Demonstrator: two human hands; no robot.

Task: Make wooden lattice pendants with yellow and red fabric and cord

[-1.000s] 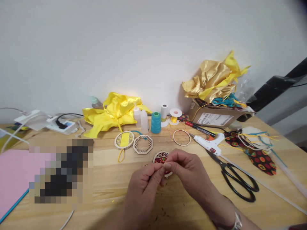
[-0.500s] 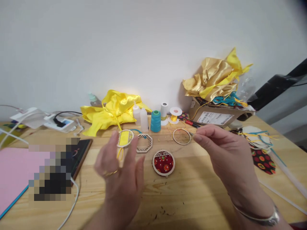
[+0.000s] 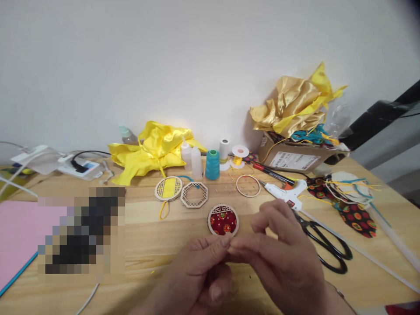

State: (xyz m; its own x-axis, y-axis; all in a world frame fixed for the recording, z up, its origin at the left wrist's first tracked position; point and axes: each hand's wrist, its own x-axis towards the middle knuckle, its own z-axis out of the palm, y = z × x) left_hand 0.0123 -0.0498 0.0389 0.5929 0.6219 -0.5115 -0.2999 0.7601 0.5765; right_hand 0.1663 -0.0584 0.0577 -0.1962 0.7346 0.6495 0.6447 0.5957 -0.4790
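Note:
My left hand point(image 3: 205, 264) and my right hand point(image 3: 278, 249) meet fingertip to fingertip at the front of the table. Both are closed in a pinch, and whatever is between the fingers is hidden or too small to name. Just beyond them lies a round wooden-framed ornament point(image 3: 223, 221) with dark red patterned fabric and small beads; the fingertips overlap its lower edge from this angle. Farther back are an octagonal lattice frame point(image 3: 183, 202), a round frame with yellow fabric point(image 3: 169, 188) and a thin wooden ring point(image 3: 237, 187).
To the right lie a white glue gun point(image 3: 278, 192) and black-handled scissors point(image 3: 341, 262). A teal thread cone point(image 3: 212, 166), white bottles point(image 3: 197, 164) and yellow satin point(image 3: 157, 148) stand along the wall. A cardboard box point(image 3: 265, 153) holds fabric scraps. A pink mat point(image 3: 19, 236) is at left.
My left hand has moved down and right, closing from spread fingers. My right hand has come down and left to meet it, uncovering the glue gun and scissors.

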